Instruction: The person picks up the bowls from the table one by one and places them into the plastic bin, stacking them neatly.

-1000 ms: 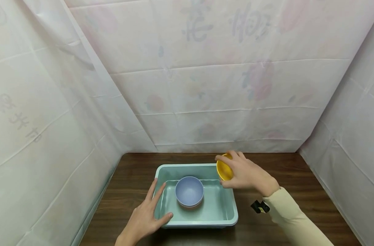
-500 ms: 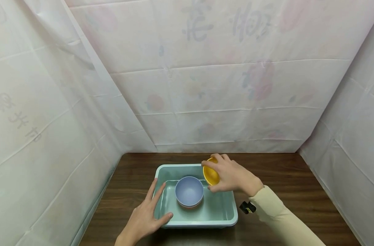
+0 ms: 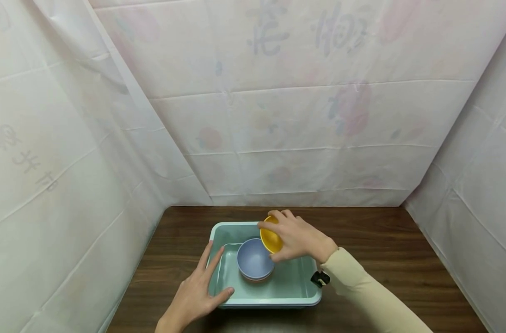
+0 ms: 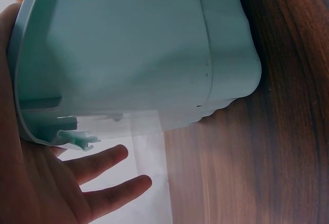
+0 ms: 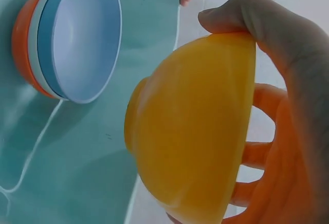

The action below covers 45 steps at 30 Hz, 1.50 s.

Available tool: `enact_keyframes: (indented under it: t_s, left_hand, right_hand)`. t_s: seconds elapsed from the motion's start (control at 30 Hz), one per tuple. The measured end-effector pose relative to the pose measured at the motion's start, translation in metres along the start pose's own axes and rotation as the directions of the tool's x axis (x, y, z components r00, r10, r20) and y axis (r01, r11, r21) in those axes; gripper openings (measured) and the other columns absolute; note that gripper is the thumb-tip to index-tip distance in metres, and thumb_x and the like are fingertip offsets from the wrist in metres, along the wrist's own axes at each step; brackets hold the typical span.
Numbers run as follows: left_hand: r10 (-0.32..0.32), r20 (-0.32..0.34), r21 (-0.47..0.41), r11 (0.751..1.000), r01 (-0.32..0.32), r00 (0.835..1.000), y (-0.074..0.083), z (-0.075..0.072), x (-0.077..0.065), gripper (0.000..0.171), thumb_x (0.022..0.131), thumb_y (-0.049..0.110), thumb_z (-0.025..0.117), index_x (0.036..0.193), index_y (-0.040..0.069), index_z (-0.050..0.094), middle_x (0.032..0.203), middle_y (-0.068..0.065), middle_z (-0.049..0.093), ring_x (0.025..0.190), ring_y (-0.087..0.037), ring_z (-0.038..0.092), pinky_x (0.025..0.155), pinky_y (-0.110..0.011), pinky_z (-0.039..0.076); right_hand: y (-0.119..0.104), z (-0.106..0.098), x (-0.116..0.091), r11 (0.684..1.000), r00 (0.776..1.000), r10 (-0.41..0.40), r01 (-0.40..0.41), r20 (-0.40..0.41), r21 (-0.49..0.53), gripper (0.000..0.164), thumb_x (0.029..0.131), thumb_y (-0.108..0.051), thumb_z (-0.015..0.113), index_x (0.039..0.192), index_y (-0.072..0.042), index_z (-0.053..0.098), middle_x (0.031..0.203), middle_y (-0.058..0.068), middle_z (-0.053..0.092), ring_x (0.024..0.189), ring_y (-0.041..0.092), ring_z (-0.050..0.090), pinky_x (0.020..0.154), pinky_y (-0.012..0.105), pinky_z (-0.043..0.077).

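My right hand (image 3: pixel 296 238) grips a yellow bowl (image 5: pixel 193 126) by its rim, thumb on one side and fingers on the other. The bowl is tilted, and it hangs above the right edge of a stack of nested bowls, apart from them. The top bowl (image 3: pixel 254 259) of that stack is blue; a pale one and an orange bowl (image 5: pixel 23 39) show beneath it in the right wrist view. The stack sits in a light green plastic basin (image 3: pixel 269 303). With fingers spread, my left hand (image 3: pixel 196 291) rests on the basin's left rim; in the left wrist view its fingers (image 4: pixel 115 193) are straight.
The basin stands on a dark wooden table (image 3: pixel 382 259). Behind it hangs a white printed sheet (image 3: pixel 299 138), with more sheeting at the left and right sides. A small black device (image 3: pixel 320 279) is strapped at the right wrist.
My right hand has carried the yellow bowl leftward, from the basin's right edge to the right side of the bowl stack. The left hand and the basin have stayed put.
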<state>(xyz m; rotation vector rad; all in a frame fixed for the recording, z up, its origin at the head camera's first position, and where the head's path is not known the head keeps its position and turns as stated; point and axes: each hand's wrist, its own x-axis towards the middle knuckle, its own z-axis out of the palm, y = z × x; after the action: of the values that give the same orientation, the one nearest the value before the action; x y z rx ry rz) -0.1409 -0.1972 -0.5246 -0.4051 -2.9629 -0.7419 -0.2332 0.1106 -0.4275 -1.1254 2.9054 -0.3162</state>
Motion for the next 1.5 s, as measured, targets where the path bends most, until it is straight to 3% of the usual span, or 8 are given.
enact_keyframes:
  t_s: [0.43, 0.6, 0.67, 0.77, 1.03, 1.5]
  left_hand:
    - [0.001, 0.003, -0.014, 1.0, -0.001, 1.0, 0.001, 0.0, -0.001, 0.098, 0.084, 0.072, 0.069, 0.161, 0.052, 0.011, 0.175, 0.005, 0.002, 0.099, -0.024, 0.069, 0.053, -0.031, 0.045]
    - [0.033, -0.034, -0.006, 0.999, -0.033, 0.999, 0.0, 0.001, -0.001, 0.097, 0.084, 0.07, 0.069, 0.163, 0.048, 0.016, 0.175, 0.0, 0.007, 0.126, -0.04, 0.061, 0.064, -0.052, 0.055]
    - [0.051, -0.053, 0.003, 0.999, -0.051, 0.997, -0.001, 0.001, -0.002, 0.097, 0.085, 0.069, 0.07, 0.163, 0.045, 0.018, 0.175, -0.003, 0.01, 0.136, -0.046, 0.053, 0.07, -0.062, 0.055]
    - [0.068, -0.071, 0.013, 0.998, -0.067, 0.995, -0.002, 0.002, -0.002, 0.097, 0.085, 0.068, 0.07, 0.164, 0.044, 0.019, 0.174, -0.006, 0.012, 0.14, -0.047, 0.048, 0.073, -0.067, 0.053]
    - [0.079, -0.083, 0.02, 0.997, -0.078, 0.993, -0.001, 0.002, -0.003, 0.097, 0.085, 0.068, 0.07, 0.164, 0.042, 0.021, 0.174, -0.006, 0.014, 0.141, -0.047, 0.047, 0.074, -0.068, 0.053]
    - [0.067, -0.06, 0.007, 0.998, -0.067, 0.996, -0.002, 0.001, -0.002, 0.097, 0.086, 0.067, 0.07, 0.164, 0.044, 0.018, 0.175, -0.004, 0.01, 0.137, -0.047, 0.051, 0.067, -0.062, 0.055]
  right_hand:
    - [-0.005, 0.013, 0.014, 0.995, 0.995, -0.099, 0.098, -0.009, -0.02, 0.079, 0.077, -0.055, 0.075, 0.15, -0.034, 0.053, 0.156, 0.014, 0.043, 0.129, 0.035, 0.048, 0.087, 0.052, 0.052]
    - [-0.008, 0.019, 0.018, 0.991, 0.992, -0.13, 0.129, -0.008, -0.044, 0.08, 0.078, -0.057, 0.075, 0.151, -0.037, 0.051, 0.157, 0.01, 0.042, 0.129, 0.032, 0.046, 0.087, 0.049, 0.053]
    - [-0.009, 0.022, 0.02, 0.989, 0.991, -0.136, 0.135, -0.006, -0.057, 0.08, 0.078, -0.058, 0.075, 0.151, -0.037, 0.05, 0.156, 0.008, 0.042, 0.129, 0.031, 0.046, 0.087, 0.048, 0.054]
    - [-0.011, 0.026, 0.021, 0.988, 0.989, -0.146, 0.146, 0.001, -0.058, 0.08, 0.078, -0.058, 0.076, 0.151, -0.036, 0.051, 0.155, 0.008, 0.042, 0.126, 0.03, 0.047, 0.087, 0.046, 0.054]
    - [-0.017, 0.04, 0.025, 0.985, 0.986, -0.164, 0.166, 0.041, -0.051, 0.08, 0.078, -0.06, 0.077, 0.15, -0.036, 0.052, 0.152, 0.007, 0.045, 0.12, 0.025, 0.048, 0.087, 0.04, 0.055]
    - [-0.028, 0.066, 0.035, 0.986, 0.982, -0.15, 0.158, 0.115, -0.061, 0.083, 0.08, -0.064, 0.075, 0.153, -0.041, 0.046, 0.155, 0.005, 0.043, 0.121, 0.024, 0.049, 0.088, 0.044, 0.055]
